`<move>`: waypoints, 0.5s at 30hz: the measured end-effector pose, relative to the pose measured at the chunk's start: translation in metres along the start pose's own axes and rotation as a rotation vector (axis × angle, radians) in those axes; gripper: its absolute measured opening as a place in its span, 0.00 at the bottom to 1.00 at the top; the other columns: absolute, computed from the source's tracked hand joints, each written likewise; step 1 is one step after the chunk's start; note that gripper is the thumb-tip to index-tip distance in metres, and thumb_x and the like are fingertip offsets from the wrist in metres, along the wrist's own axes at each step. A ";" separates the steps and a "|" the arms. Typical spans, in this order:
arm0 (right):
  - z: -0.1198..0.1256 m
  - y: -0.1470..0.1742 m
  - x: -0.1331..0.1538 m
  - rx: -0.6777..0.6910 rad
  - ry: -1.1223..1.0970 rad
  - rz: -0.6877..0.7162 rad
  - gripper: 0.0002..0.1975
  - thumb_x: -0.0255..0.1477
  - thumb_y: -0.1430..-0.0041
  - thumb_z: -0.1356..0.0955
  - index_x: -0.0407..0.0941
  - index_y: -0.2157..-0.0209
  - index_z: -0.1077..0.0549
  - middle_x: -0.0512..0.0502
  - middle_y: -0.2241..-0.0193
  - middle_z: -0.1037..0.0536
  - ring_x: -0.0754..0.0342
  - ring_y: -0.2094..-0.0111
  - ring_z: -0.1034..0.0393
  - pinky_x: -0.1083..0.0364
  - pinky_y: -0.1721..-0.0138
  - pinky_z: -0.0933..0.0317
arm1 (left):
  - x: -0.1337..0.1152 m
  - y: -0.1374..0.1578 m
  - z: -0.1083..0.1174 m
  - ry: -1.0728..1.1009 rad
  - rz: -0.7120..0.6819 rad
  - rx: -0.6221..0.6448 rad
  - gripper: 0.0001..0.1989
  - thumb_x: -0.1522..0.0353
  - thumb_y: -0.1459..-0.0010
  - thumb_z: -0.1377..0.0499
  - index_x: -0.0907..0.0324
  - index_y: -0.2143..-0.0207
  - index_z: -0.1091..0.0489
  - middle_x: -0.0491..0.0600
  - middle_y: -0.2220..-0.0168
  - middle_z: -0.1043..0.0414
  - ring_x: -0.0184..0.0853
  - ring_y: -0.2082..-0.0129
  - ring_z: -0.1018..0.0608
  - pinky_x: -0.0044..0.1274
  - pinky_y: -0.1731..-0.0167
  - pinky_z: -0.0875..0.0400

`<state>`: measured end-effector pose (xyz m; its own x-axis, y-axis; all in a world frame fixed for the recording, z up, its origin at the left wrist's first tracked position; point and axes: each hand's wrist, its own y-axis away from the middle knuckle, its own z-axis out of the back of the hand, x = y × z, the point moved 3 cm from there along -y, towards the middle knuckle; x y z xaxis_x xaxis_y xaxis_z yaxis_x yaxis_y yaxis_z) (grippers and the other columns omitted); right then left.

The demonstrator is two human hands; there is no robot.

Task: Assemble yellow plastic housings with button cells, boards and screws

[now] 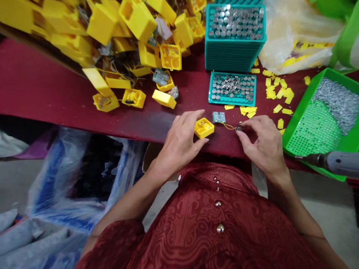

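Observation:
My left hand [186,132] curls around a small open yellow plastic case [204,129], thumb along its near side and fingers behind it. The hollow of the case faces up. Between the thumb and forefinger of my right hand [259,140] is a small dark round speaker [238,128]. Thin yellow wires [229,126] run from it to a small green circuit board [219,117], which lies on the red cloth just beyond the case. The fingers partly cover the speaker.
Many yellow cases [134,22] are heaped at the back left. Button cells fill a teal tray [232,104] and a tray stack [234,56] behind it. Yellow tabs [270,91] lie scattered. At right are a green basket [294,129] of screws and an electric screwdriver [336,162].

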<state>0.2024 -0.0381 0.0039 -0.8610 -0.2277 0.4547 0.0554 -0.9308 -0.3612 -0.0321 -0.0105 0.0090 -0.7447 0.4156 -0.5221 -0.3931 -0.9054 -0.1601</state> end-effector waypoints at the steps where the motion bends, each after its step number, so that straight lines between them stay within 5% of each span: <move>1: -0.002 0.002 -0.001 0.008 -0.003 -0.002 0.03 0.27 0.35 0.29 0.44 0.61 0.21 0.41 0.61 0.20 0.47 0.59 0.26 0.47 0.54 0.30 | 0.000 0.001 -0.002 -0.012 0.011 0.013 0.33 0.72 0.42 0.29 0.58 0.36 0.32 0.57 0.39 0.21 0.46 0.42 0.19 0.37 0.41 0.24; 7: -0.009 0.005 -0.004 0.050 0.030 -0.037 0.04 0.27 0.34 0.29 0.45 0.60 0.21 0.40 0.59 0.21 0.46 0.58 0.27 0.46 0.52 0.30 | -0.002 0.001 -0.004 -0.036 0.090 0.078 0.26 0.62 0.36 0.33 0.59 0.37 0.30 0.56 0.42 0.19 0.46 0.45 0.18 0.38 0.42 0.24; 15: -0.005 0.004 -0.005 0.109 -0.008 -0.019 0.13 0.23 0.33 0.31 0.42 0.50 0.18 0.39 0.56 0.20 0.45 0.55 0.28 0.45 0.50 0.32 | -0.005 -0.011 -0.006 -0.021 0.079 0.157 0.20 0.68 0.42 0.27 0.57 0.48 0.24 0.49 0.55 0.23 0.40 0.55 0.19 0.31 0.51 0.23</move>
<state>0.2045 -0.0396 -0.0037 -0.8585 -0.2116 0.4671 0.0944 -0.9605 -0.2616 -0.0205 -0.0028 0.0080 -0.7871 0.3466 -0.5102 -0.4108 -0.9116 0.0145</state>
